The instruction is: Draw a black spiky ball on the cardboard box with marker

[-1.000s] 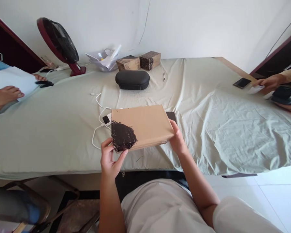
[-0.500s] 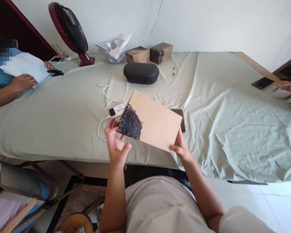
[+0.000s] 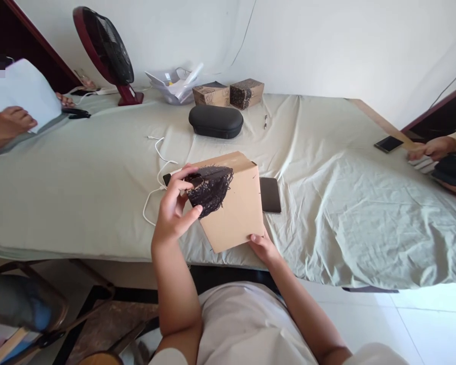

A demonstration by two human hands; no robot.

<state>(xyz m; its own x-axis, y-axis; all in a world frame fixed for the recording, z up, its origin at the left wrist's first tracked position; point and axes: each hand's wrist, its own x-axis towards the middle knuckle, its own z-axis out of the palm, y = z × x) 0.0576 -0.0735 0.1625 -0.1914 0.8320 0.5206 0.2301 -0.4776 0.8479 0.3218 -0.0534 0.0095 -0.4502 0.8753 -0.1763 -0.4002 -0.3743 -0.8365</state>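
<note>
A plain tan cardboard box (image 3: 237, 215) is held tilted above the front edge of the cloth-covered table. One corner of it is covered in a dark, rough patch (image 3: 213, 192) that looks like black scribble or thread. My left hand (image 3: 173, 208) grips that dark corner, thumb on the near face and fingers over the top. With its thumb on the front, my right hand (image 3: 264, 246) clasps the lower right edge; its other fingers are hidden behind the box. Behind the box lie a dark flat phone-like device (image 3: 270, 195) and a white cable (image 3: 146, 205).
Farther back stand a black zip case (image 3: 216, 121), two patterned cardboard boxes (image 3: 247, 94), a plastic basket (image 3: 178, 94) and a fan (image 3: 106, 48). A pen (image 3: 265, 121) and a phone (image 3: 388, 144) lie on the cloth. Other people's hands (image 3: 13, 121) show at both sides.
The box has been turned, showing its top and the dark corner's upper side. My left hand has closed over that corner, having been spread beside it. My right hand moved slightly left and down.
</note>
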